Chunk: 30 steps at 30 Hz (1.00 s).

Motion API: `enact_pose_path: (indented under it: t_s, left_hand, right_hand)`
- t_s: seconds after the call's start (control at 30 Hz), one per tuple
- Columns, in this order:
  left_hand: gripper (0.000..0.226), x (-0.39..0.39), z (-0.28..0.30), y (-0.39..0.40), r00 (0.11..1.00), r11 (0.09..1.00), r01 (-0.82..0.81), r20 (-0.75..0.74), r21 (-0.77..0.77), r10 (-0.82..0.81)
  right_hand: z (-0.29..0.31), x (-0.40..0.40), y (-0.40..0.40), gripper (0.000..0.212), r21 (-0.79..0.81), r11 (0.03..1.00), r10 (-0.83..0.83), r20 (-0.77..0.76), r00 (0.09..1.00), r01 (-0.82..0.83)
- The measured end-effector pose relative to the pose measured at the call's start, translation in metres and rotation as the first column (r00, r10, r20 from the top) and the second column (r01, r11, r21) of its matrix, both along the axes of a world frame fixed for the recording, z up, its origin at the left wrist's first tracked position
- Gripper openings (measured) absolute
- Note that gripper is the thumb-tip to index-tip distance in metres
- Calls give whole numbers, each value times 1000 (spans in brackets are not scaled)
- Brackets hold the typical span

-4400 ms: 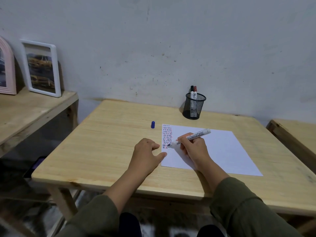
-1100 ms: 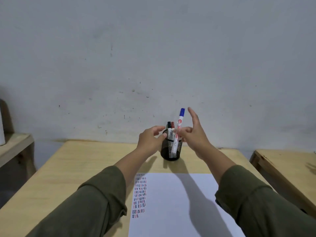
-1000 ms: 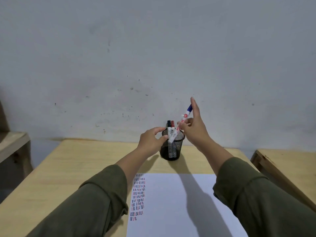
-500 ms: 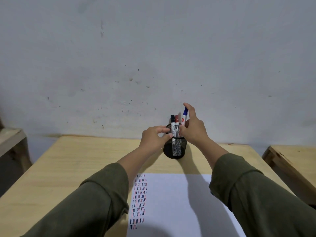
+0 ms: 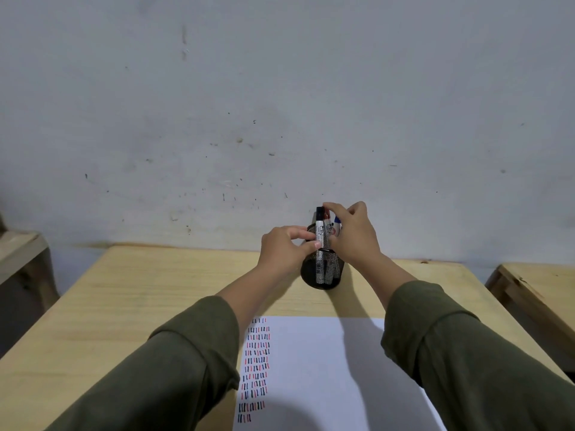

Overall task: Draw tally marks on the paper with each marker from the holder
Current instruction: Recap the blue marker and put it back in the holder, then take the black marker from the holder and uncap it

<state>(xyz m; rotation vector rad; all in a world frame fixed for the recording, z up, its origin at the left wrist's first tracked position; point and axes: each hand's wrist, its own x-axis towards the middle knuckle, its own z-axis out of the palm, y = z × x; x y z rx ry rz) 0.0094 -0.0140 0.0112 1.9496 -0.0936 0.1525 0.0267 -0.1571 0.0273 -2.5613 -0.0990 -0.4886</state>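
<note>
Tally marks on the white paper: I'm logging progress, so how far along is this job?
Done: the white paper sheet carries a column of red, blue and black tally marks down its left edge. In hand: the blue-capped marker is in the black mesh holder, which the left hand steadies; the right hand fingers the red-capped marker beside the black-capped marker. Left: uncapping and drawing more marks.

The right hand (image 5: 353, 233) is covering most of the blue marker (image 5: 337, 221), leaving only its cap showing, and is hiding the far rim of the holder (image 5: 322, 270). The print on the black marker (image 5: 319, 234) is too small to read. The sleeves are hiding the paper (image 5: 317, 368) at both sides, and the bottom edge is cutting it off.
</note>
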Motion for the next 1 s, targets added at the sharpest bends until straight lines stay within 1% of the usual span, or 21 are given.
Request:
enact_pose_path:
  t_s: [0.1, 0.2, 0.27, 0.4, 0.5, 0.6, 0.7, 0.8, 0.9, 1.0]
  left_hand:
    - [24, 0, 0, 0, 1000, 1000, -3, 1, 5, 3]
    - [25, 0, 0, 0, 1000, 1000, 0, 4, 10, 0]
    - [25, 0, -1, 0, 1000, 1000, -2, 2, 7, 2]
    - [25, 0, -1, -1, 1000, 1000, -3, 7, 8, 3]
    - [24, -1, -1, -1, 1000, 1000, -2, 6, 2, 2]
    - [23, -2, -2, -2, 1000, 1000, -10, 2, 4, 10]
    - [21, -3, -1, -3, 999, 999, -33, -10, 1, 33]
    - [16, -6, 1, -5, 999, 999, -44, -11, 3, 44]
    - [5, -8, 4, -5, 999, 998, -55, 1, 11, 55]
    - [16, -11, 14, -4, 997, 998, -67, 47, -12, 67]
  right_hand:
    - [3, 4, 2, 66, -80, 997, 10, -46, 999, -13]
    - [5, 7, 2, 70, -105, 994, 4, -103, 995, -15]
    - [5, 8, 3, 67, -89, 996, 12, -100, 995, -21]
    - [6, 5, 4, 57, 7, 999, 43, -56, 997, -43]
    - [9, 3, 3, 46, 36, 998, 47, -23, 999, -46]
    - [12, -2, 3, 34, 114, 990, 79, -7, 997, -77]
    - [13, -9, 3, 30, 253, 959, 142, -48, 989, -126]
    - [14, -17, 4, 33, 341, 931, 153, -52, 987, -127]
    - [21, -22, 5, 40, 469, 877, 112, 6, 994, -102]
    - [38, -25, 5, 45, 560, 821, 65, 108, 992, -115]
